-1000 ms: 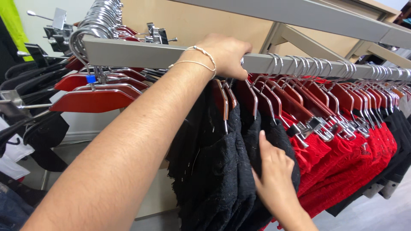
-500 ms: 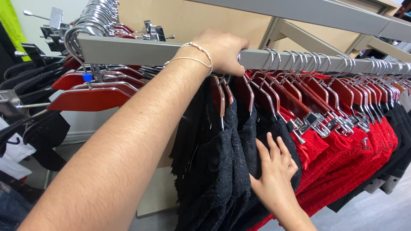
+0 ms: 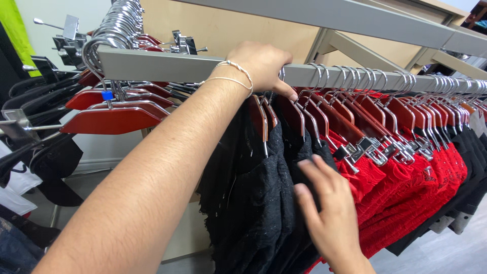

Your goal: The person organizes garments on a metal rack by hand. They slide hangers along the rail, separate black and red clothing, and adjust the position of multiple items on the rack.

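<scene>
The left hand (image 3: 261, 65) curls over the grey rail (image 3: 167, 66), its fingertips hidden behind. The right hand (image 3: 329, 213), fingers loosely spread, presses the black lace garments (image 3: 264, 203); whether it grips any fabric is unclear.

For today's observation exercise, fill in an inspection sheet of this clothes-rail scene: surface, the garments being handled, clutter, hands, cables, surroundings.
Surface: grey metal rail, packed with hanger hooks; pale floor below.
Things in hand: black lace garments on red clip hangers, hanging beside red lace garments.
Clutter: empty red hangers bunched at the rail's near end.
Hands: left hand, bracelets at the wrist, rests over the rail at the hooks; right hand presses flat against the black garments.
Cables: nothing seen.
Surroundings: wooden panel behind, dark clothes on a side rack, more dark garments at far right.
</scene>
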